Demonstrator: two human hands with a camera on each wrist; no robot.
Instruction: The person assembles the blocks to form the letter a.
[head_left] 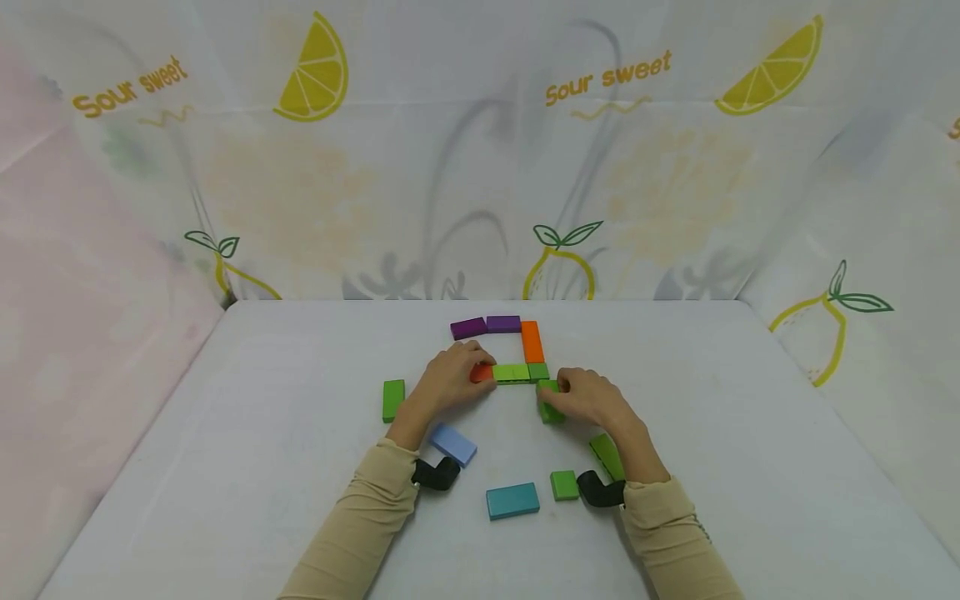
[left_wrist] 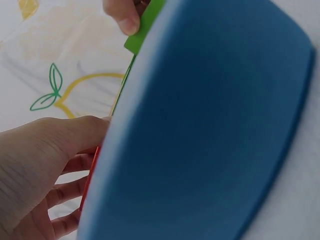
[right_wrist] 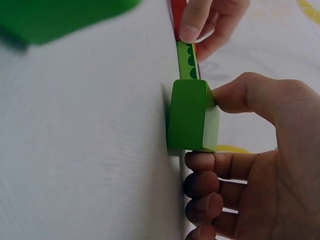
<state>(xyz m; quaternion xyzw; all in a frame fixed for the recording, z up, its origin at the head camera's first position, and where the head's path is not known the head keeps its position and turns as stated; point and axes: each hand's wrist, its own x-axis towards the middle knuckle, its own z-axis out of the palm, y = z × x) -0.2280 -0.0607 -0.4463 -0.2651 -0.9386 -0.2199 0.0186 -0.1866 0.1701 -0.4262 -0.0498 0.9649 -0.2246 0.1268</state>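
My left hand grips a red block at the left end of a row, thumb on the near side and fingers behind. Against it lies a light green block, then a small green block. Just nearer than that small block, my right hand pinches a green block between thumb and index finger. In the right wrist view this green block stands close over the table, in line with the row. A blue block covers much of the left wrist view.
Behind the row lie an orange block and two purple blocks. Around my forearms are green blocks, a light blue block and a teal block. A printed cloth hangs behind the white table.
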